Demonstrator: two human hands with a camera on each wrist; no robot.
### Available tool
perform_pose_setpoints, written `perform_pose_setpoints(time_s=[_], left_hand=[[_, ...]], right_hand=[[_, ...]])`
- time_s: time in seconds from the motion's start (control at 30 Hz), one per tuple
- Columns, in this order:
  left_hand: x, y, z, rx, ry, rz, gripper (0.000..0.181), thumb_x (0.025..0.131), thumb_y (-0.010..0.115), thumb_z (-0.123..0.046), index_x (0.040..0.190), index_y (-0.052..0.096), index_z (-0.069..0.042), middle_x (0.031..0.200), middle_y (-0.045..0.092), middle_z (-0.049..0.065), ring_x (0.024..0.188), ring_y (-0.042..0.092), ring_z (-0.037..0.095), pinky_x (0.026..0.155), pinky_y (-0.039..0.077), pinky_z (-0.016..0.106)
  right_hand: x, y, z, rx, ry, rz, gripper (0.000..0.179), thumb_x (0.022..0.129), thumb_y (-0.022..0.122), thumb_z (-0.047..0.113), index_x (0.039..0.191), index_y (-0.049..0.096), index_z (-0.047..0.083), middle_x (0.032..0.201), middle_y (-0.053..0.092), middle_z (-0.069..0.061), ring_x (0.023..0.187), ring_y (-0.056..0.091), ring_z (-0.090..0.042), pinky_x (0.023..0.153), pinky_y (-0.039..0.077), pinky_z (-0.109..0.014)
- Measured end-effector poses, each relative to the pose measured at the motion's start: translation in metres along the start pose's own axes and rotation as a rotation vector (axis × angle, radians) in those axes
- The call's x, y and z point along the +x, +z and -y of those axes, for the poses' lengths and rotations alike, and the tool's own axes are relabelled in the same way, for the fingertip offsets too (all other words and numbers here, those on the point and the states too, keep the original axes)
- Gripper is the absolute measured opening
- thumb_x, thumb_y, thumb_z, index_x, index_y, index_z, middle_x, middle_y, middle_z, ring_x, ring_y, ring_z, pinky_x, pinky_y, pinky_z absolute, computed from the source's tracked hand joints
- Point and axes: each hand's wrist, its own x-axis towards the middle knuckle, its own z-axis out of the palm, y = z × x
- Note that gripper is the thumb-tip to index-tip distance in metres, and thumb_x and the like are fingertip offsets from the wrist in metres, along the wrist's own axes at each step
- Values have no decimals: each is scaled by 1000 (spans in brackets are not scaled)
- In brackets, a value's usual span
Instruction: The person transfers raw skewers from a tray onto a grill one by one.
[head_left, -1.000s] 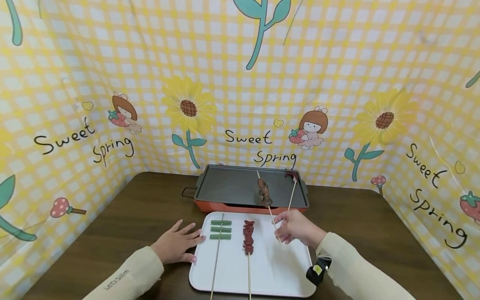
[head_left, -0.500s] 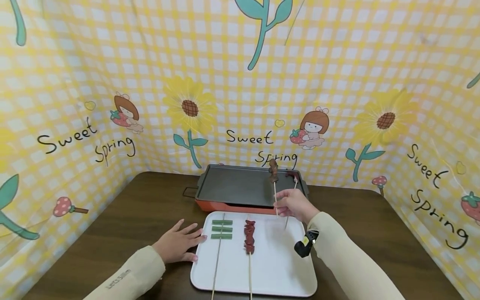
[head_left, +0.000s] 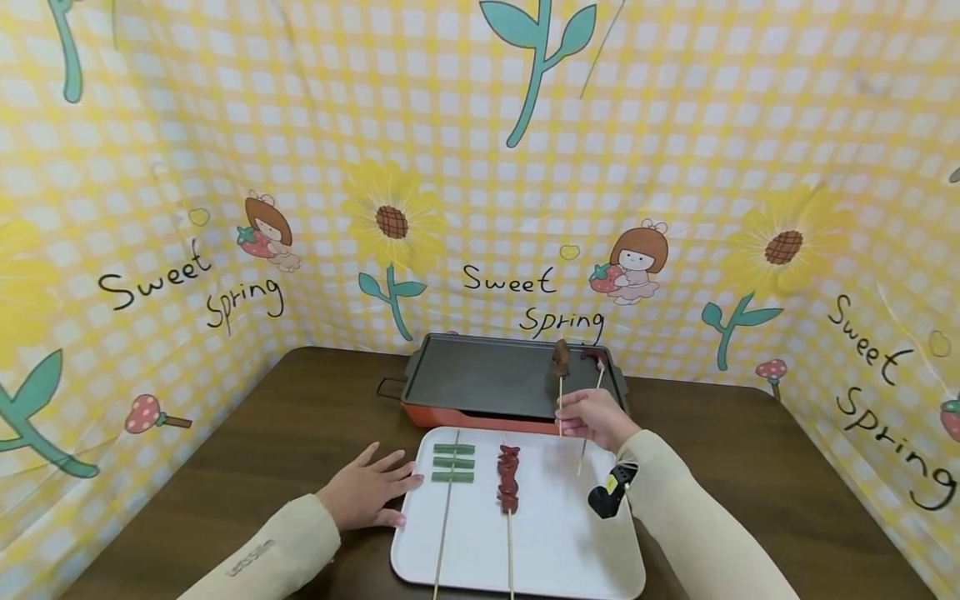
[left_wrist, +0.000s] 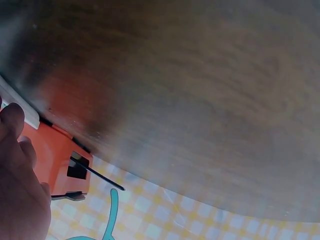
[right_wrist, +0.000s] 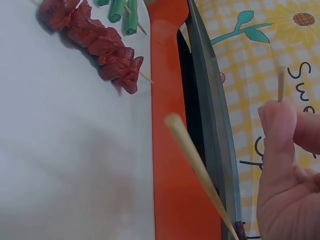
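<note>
My right hand [head_left: 596, 417] pinches the bare stick of a brown meat skewer [head_left: 561, 360] between thumb and fingertips. The meat is over the right part of the black griddle [head_left: 480, 375], its tip pointing away from me. Just right of it, a second skewer with a dark red piece [head_left: 595, 357] lies at the griddle's right end, its stick reaching out over the front edge behind my hand. My left hand [head_left: 367, 492] lies with fingers spread at the left rim of the white tray [head_left: 570, 542]. On that tray are a raw red meat skewer [head_left: 508, 479] and a green vegetable skewer [head_left: 453, 462].
The griddle has an orange base [head_left: 442, 415] and a wire handle [head_left: 388, 387] on its left. It stands directly behind the tray on the dark wooden table [head_left: 300, 417]. A yellow checked cloth [head_left: 480, 208] hangs close behind and at both sides.
My right hand has moved from over the tray to the griddle's front edge, carrying the brown meat skewer away from me and swinging it straighter. My left hand stays at the tray's rim.
</note>
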Motion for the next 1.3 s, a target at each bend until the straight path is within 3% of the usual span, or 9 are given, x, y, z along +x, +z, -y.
perform_pose_setpoints(time_s=[0.3,0.57,1.03,1.3], left_hand=[[0,2,0,-27,-15,13,67,90,48,-61,142,52,-19,143,53,4,137,42,29,109,28,58],[-1,-2,-2,-25,-12,13,67,90,47,-62,142,52,-19,144,53,3,137,42,28,109,28,57],[-1,0,-1,-29,-21,28,68,90,48,-61,142,52,-19,144,52,3,137,42,27,110,27,57],[1,-1,-1,-16,-28,33,68,90,46,-63,142,52,-19,143,53,3,137,42,28,109,27,57]], right_hand=[[-1,7,-4,-2,31,-19,29,91,57,-7,118,54,-15,70,64,-4,55,58,-8,55,52,-20],[-3,9,-7,-13,57,-47,26,90,58,-7,114,56,-14,79,67,-11,56,57,-9,55,52,-21],[-2,9,-9,-46,63,-31,28,91,58,-5,117,55,-16,79,67,-11,56,59,-8,57,53,-20],[-3,5,-8,-40,71,-115,33,93,59,-3,123,54,-15,83,67,-12,57,57,-9,56,52,-21]])
